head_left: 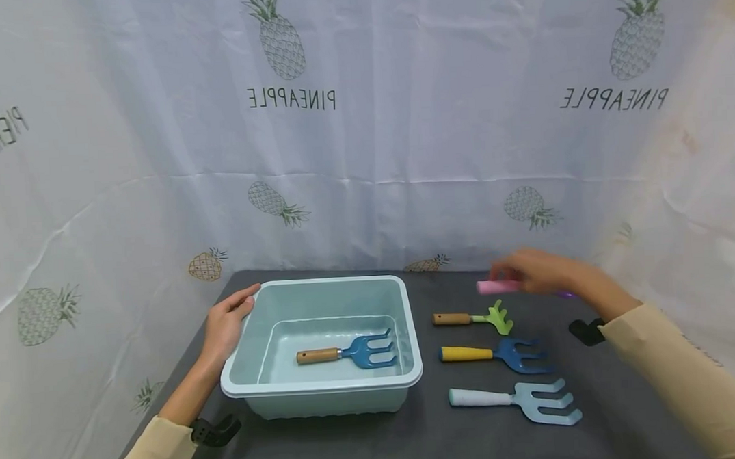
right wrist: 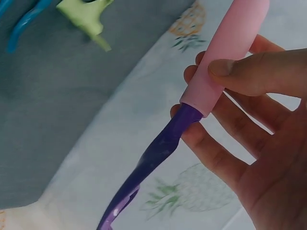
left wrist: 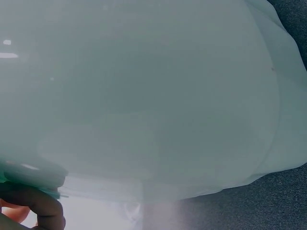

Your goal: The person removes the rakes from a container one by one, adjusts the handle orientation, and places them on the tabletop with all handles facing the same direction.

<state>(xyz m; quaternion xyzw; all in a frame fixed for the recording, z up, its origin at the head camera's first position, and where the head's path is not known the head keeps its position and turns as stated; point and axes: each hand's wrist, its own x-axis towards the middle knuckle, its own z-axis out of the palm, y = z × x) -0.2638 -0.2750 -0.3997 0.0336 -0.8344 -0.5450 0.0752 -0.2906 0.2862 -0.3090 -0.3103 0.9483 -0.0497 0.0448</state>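
Fingers (head_left: 506,267) of the right hand (head_left: 538,271), head view, blurred, grasp a pink-handled tool (head_left: 490,287), apparently clear of the dark table (head_left: 426,446); its handle end points from the fingers toward the tub side. Nearer the wearer than these fingers lie, in order, a green fork (head_left: 477,318), a yellow-handled blue fork (head_left: 479,353) and a pale blue fork (head_left: 515,398), well apart from the grip. Left hand (head_left: 223,329) grips the left rim of the tub (head_left: 326,401); to the right of its fingers, inside, a wooden-handled blue fork (head_left: 348,352) lies flat on the tub floor. Left wrist view: bent fingers at the lower left corner hold the tub's edge, its wall spreading up and rightward from them; the thumb's placing cannot be told. Right wrist view: thumb (right wrist: 254,74) presses the near face of the pink handle, other fingers behind it; the purple shaft (right wrist: 160,141) runs down-left from the fingertips, far end cut off. Judgement: the grip near the handle's shaft end should limit swing; best to hold the head level, lift it over the green fork, and steady the rim with light left-hand pressure.
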